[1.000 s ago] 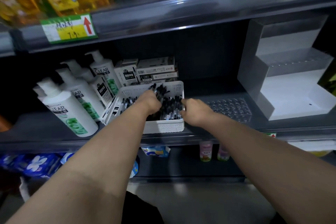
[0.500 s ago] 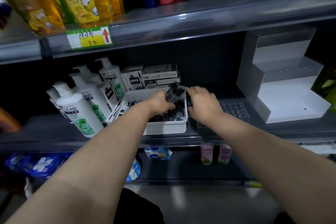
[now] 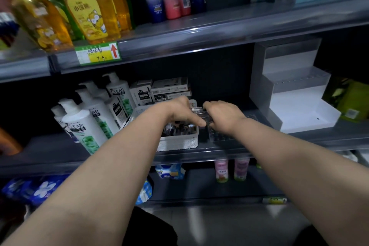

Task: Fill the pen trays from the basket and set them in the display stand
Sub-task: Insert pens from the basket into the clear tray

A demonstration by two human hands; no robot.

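Both hands are up at the middle shelf (image 3: 40,152), meeting over the right end of the white basket (image 3: 179,143). The left hand (image 3: 178,111) has its fingers curled down and its thumb stretched to the right, clamped round a bundle of pens (image 3: 199,111). The right hand (image 3: 224,117) comes in from the other side, knuckles up and fingers wrapped over the same bundle, so the two hands share the grip with the pens between them. How many pens are in the bundle, I can't tell; it is blurred. More dark pens lie loose in the basket below the left wrist.

Just beside the basket on the right, flat on the shelf, sits the clear pen tray (image 3: 219,138), partly under the right wrist. Well apart, further right, the white stepped display stand (image 3: 299,110) stands on the same shelf. Left of the basket is a cluster of white CLEAR shampoo bottles (image 3: 83,128), and behind it a stack of small boxes (image 3: 169,88). A green and yellow price tag (image 3: 97,53) hangs on the shelf edge above.
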